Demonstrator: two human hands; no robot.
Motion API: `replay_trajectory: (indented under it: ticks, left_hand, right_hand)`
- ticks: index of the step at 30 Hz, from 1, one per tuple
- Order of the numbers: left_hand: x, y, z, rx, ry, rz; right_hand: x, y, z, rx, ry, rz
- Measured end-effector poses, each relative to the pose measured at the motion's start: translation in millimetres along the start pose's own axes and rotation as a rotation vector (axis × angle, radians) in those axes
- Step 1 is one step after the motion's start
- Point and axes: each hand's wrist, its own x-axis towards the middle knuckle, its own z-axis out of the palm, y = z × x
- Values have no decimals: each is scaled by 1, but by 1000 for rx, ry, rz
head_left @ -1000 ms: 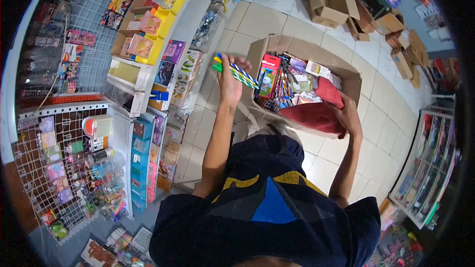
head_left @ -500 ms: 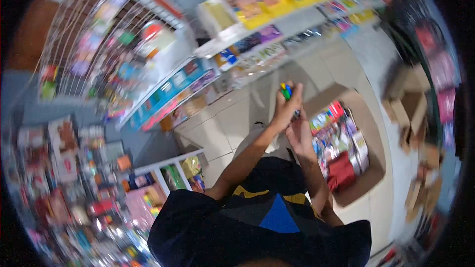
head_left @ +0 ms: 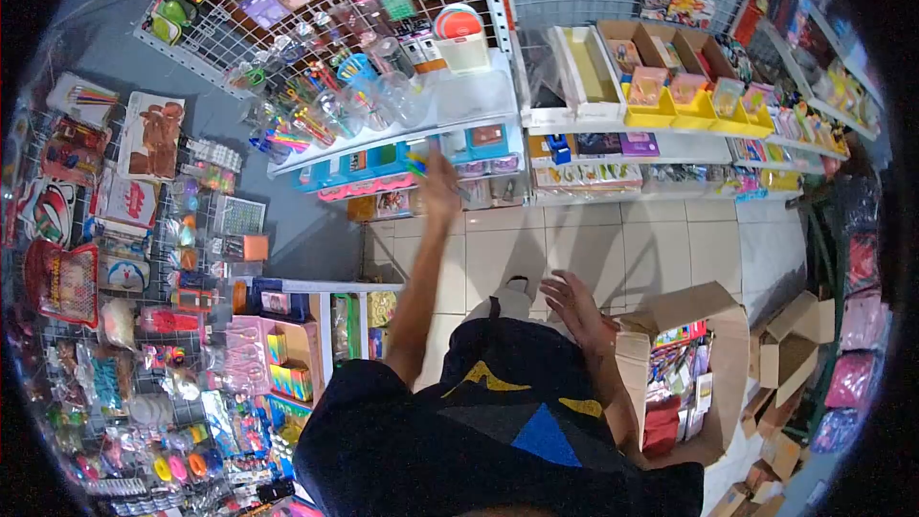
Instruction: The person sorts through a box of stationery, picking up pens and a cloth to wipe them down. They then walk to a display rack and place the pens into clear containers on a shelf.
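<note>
My left hand [head_left: 439, 193] reaches forward to the front of the white shelf unit. Its fingers are blurred but closed on small green, blue and yellow items [head_left: 416, 166], whose kind I cannot make out. Just beyond it, blue bins [head_left: 362, 163] line the lower shelf, and pink trays sit beneath them. My right hand [head_left: 572, 308] hangs over the floor with fingers apart and nothing in it. Beside that hand stands an open cardboard box [head_left: 732, 349] with packaged goods inside, among them a dark red item [head_left: 661, 427].
Clear tubs of pens [head_left: 332, 115] crowd the upper shelf. Yellow bins [head_left: 652, 116] sit on the shelf to the right. Hanging packets [head_left: 128, 275] cover the left wall rack. More cardboard boxes [head_left: 790, 354] lie at right. Pale tiles [head_left: 584, 239] form the floor.
My left hand has moved left from beside my right hand to the shelf, still holding the coloured items. My hands have parted, and the view has turned left.
</note>
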Motion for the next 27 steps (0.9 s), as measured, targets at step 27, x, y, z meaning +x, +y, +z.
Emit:
replay_trajectory:
  ticks: [27]
  left_hand:
    - [356,20,-158,293,159,155]
  right_hand:
    - [-118,86,-139,-309,1034,-295]
